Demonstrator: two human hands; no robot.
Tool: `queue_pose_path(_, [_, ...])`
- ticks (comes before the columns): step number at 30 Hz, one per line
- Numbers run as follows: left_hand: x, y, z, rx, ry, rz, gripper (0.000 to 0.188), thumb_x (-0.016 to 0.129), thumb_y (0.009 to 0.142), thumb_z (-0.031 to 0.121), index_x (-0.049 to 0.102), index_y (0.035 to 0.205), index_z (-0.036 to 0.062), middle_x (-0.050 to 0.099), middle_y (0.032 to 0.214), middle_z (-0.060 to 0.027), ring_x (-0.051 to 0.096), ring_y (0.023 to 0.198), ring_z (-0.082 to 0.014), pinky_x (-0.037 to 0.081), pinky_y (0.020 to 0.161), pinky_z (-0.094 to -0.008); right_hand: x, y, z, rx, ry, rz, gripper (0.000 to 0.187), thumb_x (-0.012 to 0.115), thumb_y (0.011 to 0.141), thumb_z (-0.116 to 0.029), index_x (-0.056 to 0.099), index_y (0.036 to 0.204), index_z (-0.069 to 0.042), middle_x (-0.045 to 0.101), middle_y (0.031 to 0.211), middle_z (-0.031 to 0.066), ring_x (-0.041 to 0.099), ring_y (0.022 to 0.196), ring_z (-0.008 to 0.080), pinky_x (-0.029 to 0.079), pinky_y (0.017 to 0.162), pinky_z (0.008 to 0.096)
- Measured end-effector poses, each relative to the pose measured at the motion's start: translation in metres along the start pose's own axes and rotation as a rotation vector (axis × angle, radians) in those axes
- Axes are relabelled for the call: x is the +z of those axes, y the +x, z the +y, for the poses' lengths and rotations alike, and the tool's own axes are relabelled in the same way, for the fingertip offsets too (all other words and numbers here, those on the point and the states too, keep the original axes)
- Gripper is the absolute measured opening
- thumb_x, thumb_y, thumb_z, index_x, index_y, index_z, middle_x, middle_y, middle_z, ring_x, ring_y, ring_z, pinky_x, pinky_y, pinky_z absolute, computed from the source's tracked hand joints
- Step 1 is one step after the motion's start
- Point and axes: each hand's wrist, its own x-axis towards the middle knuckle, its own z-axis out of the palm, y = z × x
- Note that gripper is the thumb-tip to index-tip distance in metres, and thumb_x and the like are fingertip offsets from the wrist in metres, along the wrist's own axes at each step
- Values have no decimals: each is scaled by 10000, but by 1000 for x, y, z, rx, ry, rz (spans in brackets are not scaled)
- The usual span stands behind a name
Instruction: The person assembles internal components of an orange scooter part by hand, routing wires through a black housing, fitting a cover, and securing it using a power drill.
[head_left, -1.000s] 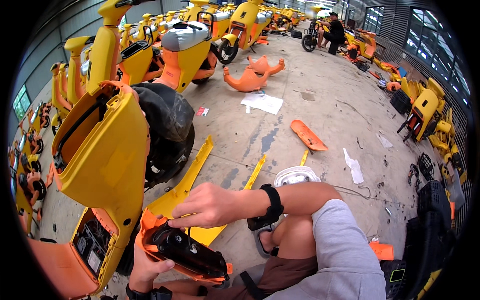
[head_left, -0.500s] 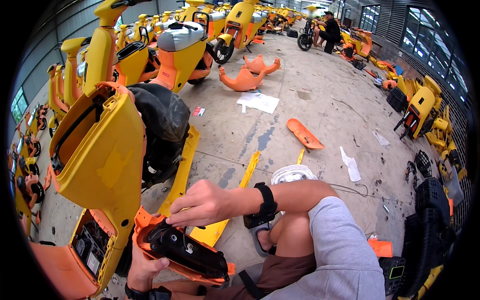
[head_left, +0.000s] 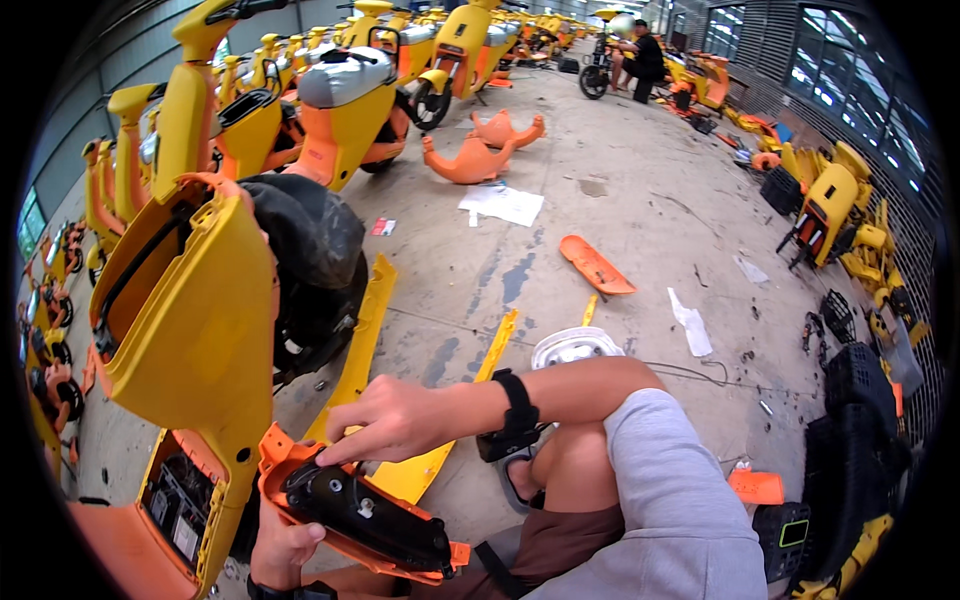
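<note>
My left hand (head_left: 280, 545) is closed round the near left side of an orange plastic scooter shell (head_left: 278, 448), thumb on its rim. A long glossy black part (head_left: 400, 525) with a small metal fitting on top lies in the shell. Reaching across from the right, my right hand (head_left: 392, 420) is closed over the far end of the black part. Its index finger bends down onto that end; anything between the fingertips is hidden. Just left of the shell stands a partly stripped yellow scooter body (head_left: 190, 325), its lower compartment exposing wiring.
Yellow trim strips (head_left: 365, 340) lie beyond my hands. Farther off are an orange curved panel (head_left: 597, 265), a white paper sheet (head_left: 502, 205) and orange fenders (head_left: 470, 160). Scooters (head_left: 345, 110) line the left; parts heap along the right wall. Another person (head_left: 642, 60) crouches far off.
The surroundings have shifted slightly left in view. My right hand's fingers are more curled at the black part's far end. My left hand keeps its hold on the shell.
</note>
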Motion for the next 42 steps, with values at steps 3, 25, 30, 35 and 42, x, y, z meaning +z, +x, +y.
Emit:
queue_pose_path(3, [-4, 0, -4, -8, -31, 19, 1082, 910, 587, 105, 321, 1485, -25, 564, 1345, -175, 606, 1229, -293, 500, 1078, -437, 7, -2, 0, 7, -10, 61, 304, 752, 801, -71, 751, 1103, -111, 625, 916, 12, 586, 572, 189, 435, 463, 325])
queue_pose_path(25, [-9, 19, -22, 42, -30, 185, 608, 526, 1028, 478, 486, 1415, 11, 631, 1325, -124, 642, 1195, -228, 533, 1035, -404, 5, -2, 13, 413, 29, 0, 207, 803, 829, -86, 770, 1033, -79, 703, 937, 63, 703, 799, 245, 555, 669, 329])
queue_pose_path(30, [-1, 25, -11, -31, -156, 289, 629, 350, 1068, 536, 491, 1427, 38, 651, 1296, -129, 684, 1125, -213, 595, 951, -383, 11, 4, 19, 557, 60, -27, 221, 777, 873, -156, 765, 1081, -81, 696, 889, 85, 667, 749, 218, 514, 656, 308])
queue_pose_path(35, [-2, 31, -3, 10, -228, 274, 600, 323, 1073, 524, 513, 1433, 83, 644, 1331, -99, 657, 1175, -221, 545, 1013, -398, 7, 10, 42, 1177, 455, 64, 298, 589, 972, -147, 691, 1215, -7, 622, 805, 6, 555, 696, 124, 457, 637, 264])
queue_pose_path(42, [-10, 32, 2, 126, -276, 370, 601, 378, 1057, 536, 565, 1381, 66, 694, 1224, -91, 714, 1042, -196, 613, 889, -353, -7, 11, 34, 1413, 1025, 336, 378, 499, 993, 9, 510, 1365, 70, 616, 1094, 115, 625, 857, 152, 508, 714, 276])
